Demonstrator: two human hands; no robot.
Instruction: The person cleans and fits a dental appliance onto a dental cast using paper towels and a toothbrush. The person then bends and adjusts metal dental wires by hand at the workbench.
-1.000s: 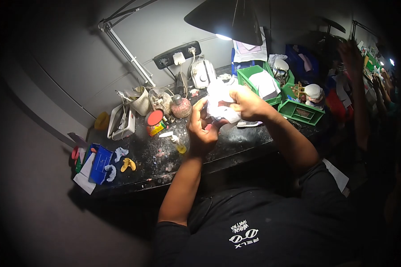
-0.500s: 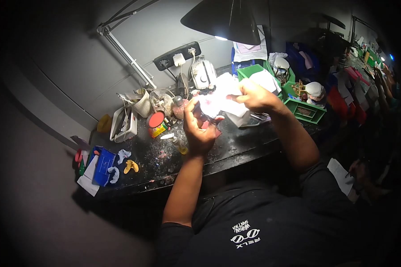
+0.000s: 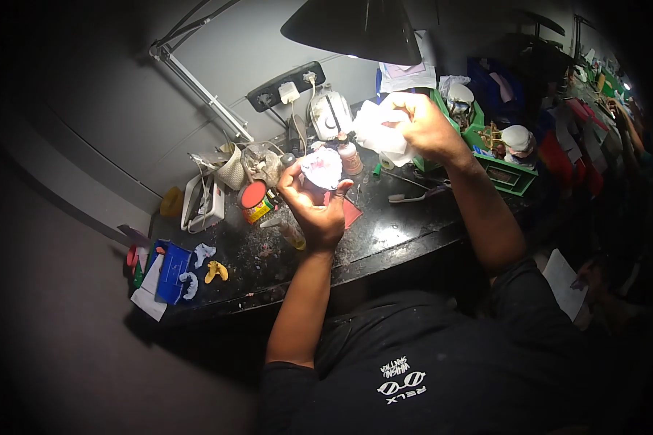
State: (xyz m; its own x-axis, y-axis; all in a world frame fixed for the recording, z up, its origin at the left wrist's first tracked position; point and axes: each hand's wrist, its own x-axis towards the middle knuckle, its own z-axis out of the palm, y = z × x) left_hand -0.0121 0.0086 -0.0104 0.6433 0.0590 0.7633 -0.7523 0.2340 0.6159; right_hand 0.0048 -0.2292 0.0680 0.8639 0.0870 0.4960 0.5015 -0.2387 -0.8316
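The black desk (image 3: 413, 220) runs across the view under a dark lamp shade (image 3: 354, 32), and more of its surface shows at the centre than in the earlier frames, since the two hands have drawn apart. Green trays (image 3: 506, 175) stand on the right, holding a white rounded model (image 3: 517, 139) among other items. A blue tray (image 3: 173, 272) lies at the left end, partly over white paper (image 3: 150, 296). A white device (image 3: 330, 116) stands near the wall.

The right hand (image 3: 429, 132) grasps a crumpled white sheet (image 3: 386, 135) between bent fingers. A second ago that sheet was up against the left hand; it is now held off to the right, at the near side of the green trays. The left hand (image 3: 315, 212), palm up, grips a small white-and-pink piece (image 3: 321, 168) between thumb and fingers. The piece, formerly bunched with the sheet, now shows uncovered under the light, well above the desk.

Off to the right, another person's dim hand (image 3: 589, 281) is beside a pale paper (image 3: 564, 284); it did not show there in the first frame.

A jar with a red lid (image 3: 254, 194) and a pump bottle (image 3: 293, 235) stand left of the left hand. A small bottle with pinkish contents (image 3: 350, 158) has come into sight between the hands. A red sheet (image 3: 351, 212) lies below the left hand's thumb. A toothbrush (image 3: 413, 195) now shows fully on the desk below the right hand. Smallest are two pale pieces (image 3: 204, 254) and a yellow piece (image 3: 215, 272) by the blue tray.
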